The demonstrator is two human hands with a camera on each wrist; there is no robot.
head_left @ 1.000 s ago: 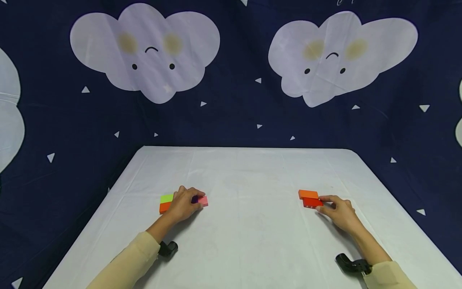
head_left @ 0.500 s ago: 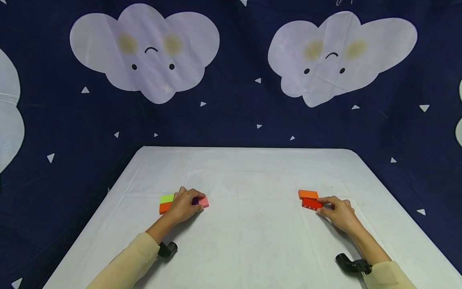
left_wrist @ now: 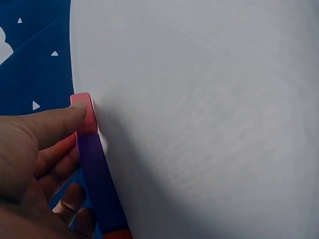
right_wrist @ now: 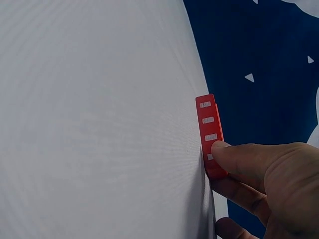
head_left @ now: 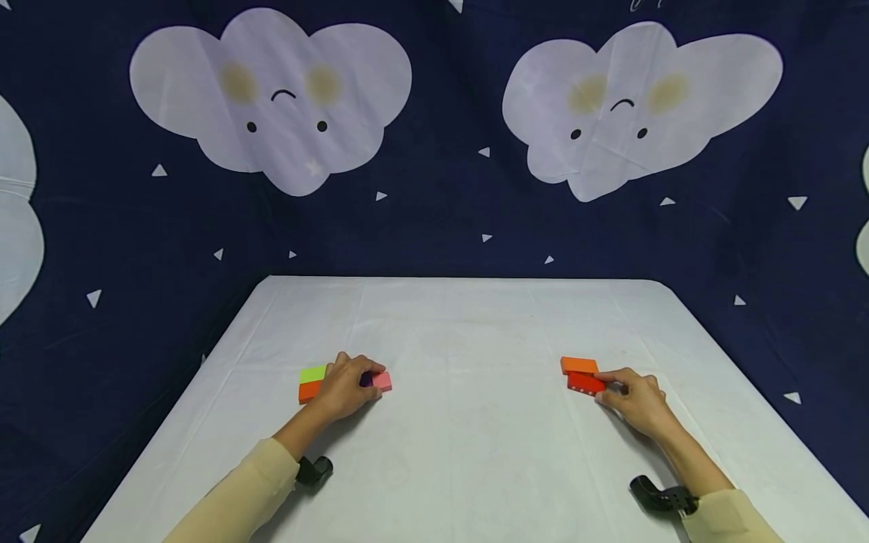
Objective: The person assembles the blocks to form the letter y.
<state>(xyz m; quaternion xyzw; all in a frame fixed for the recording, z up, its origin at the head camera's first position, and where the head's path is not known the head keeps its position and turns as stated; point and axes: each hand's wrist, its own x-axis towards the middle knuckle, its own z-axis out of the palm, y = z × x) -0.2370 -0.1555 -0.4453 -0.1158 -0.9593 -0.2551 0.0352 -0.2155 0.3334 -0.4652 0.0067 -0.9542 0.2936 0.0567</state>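
While hands [head_left: 346, 386] pinch them, blocks [head_left: 587, 383] lie apart

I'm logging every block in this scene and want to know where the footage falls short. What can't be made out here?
- Head view: the left hand covers most of the purple block; only ends of the pink block, green block and orange block show.
- Left wrist view: the bottom edge cuts off the purple block.
- Right wrist view: the markings on the red block are too small to read, and the thumb covers one.
- Head view: the right hand hides the red block's near end.
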